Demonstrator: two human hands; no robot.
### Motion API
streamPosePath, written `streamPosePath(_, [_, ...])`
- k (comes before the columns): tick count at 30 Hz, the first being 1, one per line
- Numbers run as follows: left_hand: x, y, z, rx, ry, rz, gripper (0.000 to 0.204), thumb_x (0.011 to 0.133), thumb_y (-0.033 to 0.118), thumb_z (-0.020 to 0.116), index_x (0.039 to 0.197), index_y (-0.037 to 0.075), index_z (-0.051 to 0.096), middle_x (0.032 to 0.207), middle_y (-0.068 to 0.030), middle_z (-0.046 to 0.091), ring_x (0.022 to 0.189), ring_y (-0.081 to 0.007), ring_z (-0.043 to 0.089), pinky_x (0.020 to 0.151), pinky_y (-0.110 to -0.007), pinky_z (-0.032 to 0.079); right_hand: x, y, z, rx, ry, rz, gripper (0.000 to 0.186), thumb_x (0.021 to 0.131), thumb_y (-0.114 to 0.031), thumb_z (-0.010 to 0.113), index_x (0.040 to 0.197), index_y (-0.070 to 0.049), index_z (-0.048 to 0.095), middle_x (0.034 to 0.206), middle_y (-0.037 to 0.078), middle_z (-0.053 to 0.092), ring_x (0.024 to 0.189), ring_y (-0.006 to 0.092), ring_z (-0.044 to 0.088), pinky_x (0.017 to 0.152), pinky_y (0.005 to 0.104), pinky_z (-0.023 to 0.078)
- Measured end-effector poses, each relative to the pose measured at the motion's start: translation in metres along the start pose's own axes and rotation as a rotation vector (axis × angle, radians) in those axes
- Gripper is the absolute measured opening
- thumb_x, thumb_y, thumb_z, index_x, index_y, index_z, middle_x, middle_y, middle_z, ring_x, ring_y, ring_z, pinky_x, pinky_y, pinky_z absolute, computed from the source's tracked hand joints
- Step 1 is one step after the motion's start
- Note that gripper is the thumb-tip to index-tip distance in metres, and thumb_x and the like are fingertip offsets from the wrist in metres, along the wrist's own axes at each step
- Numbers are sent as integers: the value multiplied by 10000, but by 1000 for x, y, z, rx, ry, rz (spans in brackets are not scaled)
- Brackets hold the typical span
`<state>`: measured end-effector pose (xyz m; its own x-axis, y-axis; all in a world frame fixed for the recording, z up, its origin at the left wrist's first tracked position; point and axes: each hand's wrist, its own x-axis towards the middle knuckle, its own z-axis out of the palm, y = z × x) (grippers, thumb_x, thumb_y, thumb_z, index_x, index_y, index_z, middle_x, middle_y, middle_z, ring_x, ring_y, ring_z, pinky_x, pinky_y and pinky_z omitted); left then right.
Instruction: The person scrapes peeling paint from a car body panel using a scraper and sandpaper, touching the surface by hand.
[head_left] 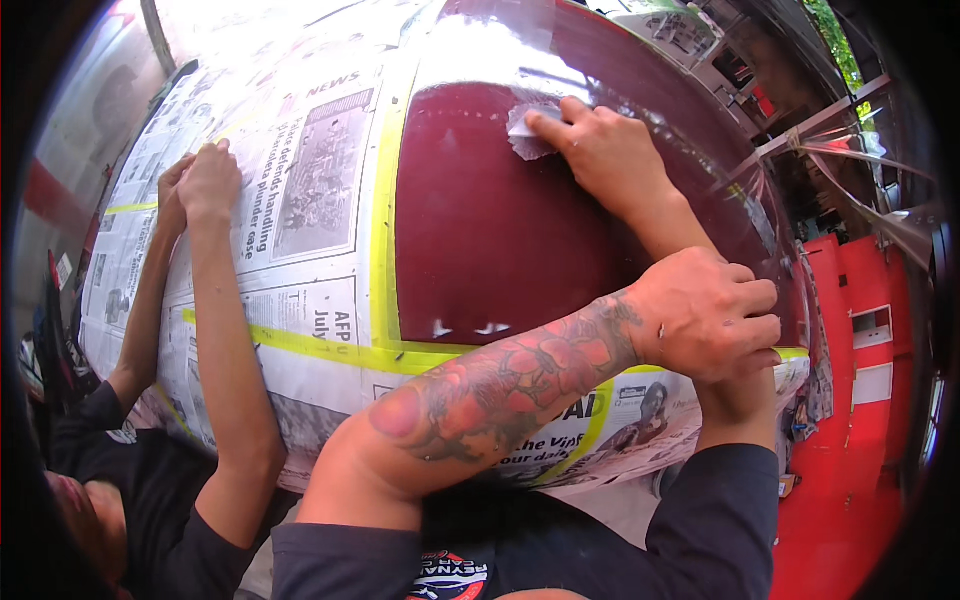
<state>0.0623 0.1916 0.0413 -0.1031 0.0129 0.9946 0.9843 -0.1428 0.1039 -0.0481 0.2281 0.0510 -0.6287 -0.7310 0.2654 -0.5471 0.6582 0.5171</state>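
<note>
A glossy dark red, curved car panel (500, 240) lies in front of me, bordered by yellow masking tape (385, 220). On its upper part, my right hand (610, 155) presses a thin, ragged grey sheet (533, 132) against the paint with its fingertips. Whether this is cloth or abrasive paper I cannot tell. My left arm, tattooed, crosses over to the right. At its end my left hand (712, 315) is closed, fingers curled, over my right forearm. Anything inside that fist is hidden. Newspaper (310, 190) covers the surface around the panel.
At the left, another person in a dark shirt has both hands (205, 185) together on the newspaper. Clear plastic sheeting (810, 150) hangs around a frame at the upper right. A red surface (840, 480) with pale patches lies beyond the panel's right edge. Bright glare covers the panel's top.
</note>
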Motion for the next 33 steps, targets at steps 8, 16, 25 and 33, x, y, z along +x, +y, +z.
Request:
streamPosePath(8, [4, -1, 2, -8, 40, 35, 275, 772, 281, 807, 790, 122, 583, 768, -25, 527, 640, -198, 591, 514, -357, 487, 4, 7, -5, -2, 20, -3, 403, 922, -74, 579, 1255, -283, 669, 961, 61, 631, 791, 271, 713, 669, 417, 598])
streamPosePath(16, [5, 3, 5, 1, 53, 52, 293, 765, 289, 808, 766, 123, 567, 774, -31, 532, 643, -199, 596, 514, -361, 494, 6, 0, -10, 5, -11, 42, 294, 956, -118, 558, 1187, -269, 658, 1002, 76, 668, 796, 304, 743, 659, 418, 619])
streamPosePath(25, [3, 1, -1, -1, 28, 45, 282, 784, 294, 796, 776, 121, 573, 767, -27, 526, 655, -199, 594, 536, -352, 500, 8, -1, -5, 29, -31, 33, 289, 960, -137, 558, 1204, -258, 656, 1030, 105, 679, 819, 313, 748, 677, 448, 607])
streamPosePath(33, [8, 8, 5, 14, 50, 69, 288, 778, 317, 796, 774, 127, 580, 774, -25, 519, 675, -198, 582, 525, -361, 466, 9, 6, -6, 68, -22, 39, 292, 934, -107, 587, 1184, -236, 664, 1058, 118, 681, 863, 320, 748, 676, 462, 614])
